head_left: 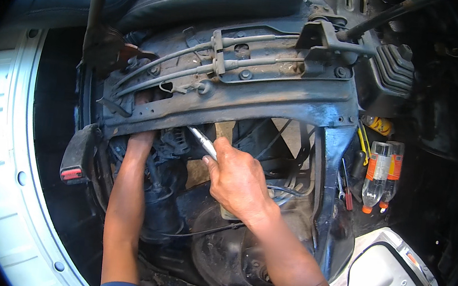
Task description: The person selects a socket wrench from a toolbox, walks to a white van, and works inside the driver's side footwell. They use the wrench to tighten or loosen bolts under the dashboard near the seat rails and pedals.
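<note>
My right hand (240, 182) is closed around the silver handle of a metal tool (202, 141), perhaps a ratchet wrench. The tool's far end slips under the dark metal crossmember (233, 101), so its head is out of sight. Further left, my left hand (141, 137) reaches down under the same crossmember, beside dark engine parts (172, 140). Its fingers are hidden there, and what they touch cannot be seen. A little skin shows through a gap in the crossmember above it.
Two sheathed cables (192, 72) cross the frame top. A black seat (210, 1) lies beyond. At left are a seat-belt buckle (76, 160) and a white panel (2, 147). At right lie clear bottles (376, 175), a red-handled screwdriver (349, 197) and a white door panel (388, 271).
</note>
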A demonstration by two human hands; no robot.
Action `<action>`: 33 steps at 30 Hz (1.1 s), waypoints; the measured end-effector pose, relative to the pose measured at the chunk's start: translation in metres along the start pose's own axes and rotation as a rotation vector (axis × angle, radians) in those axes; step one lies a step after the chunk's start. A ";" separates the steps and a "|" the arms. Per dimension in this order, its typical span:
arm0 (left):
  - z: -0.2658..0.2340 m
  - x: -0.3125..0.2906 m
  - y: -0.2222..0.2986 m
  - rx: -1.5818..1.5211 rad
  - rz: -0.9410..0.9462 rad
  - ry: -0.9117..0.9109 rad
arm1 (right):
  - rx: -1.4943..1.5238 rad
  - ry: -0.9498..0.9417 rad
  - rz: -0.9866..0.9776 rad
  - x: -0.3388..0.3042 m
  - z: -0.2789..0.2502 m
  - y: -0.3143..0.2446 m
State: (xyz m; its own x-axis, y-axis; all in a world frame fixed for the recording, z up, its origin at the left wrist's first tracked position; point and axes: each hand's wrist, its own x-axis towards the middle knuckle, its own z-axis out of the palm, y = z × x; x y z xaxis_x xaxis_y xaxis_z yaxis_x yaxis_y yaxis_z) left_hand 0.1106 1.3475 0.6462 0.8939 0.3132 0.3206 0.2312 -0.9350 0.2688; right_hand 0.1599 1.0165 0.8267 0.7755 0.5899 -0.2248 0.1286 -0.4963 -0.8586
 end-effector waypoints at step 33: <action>0.001 -0.030 -0.007 0.030 -0.007 0.082 | 0.118 0.060 -0.042 -0.001 0.006 0.010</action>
State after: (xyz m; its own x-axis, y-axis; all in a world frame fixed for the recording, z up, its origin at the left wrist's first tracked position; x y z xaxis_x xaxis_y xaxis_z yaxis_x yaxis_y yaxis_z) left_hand 0.0824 1.3441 0.6340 0.8581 0.3309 0.3927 0.2495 -0.9370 0.2444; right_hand 0.1566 1.0140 0.8154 0.8070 0.5677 -0.1628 0.0906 -0.3914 -0.9158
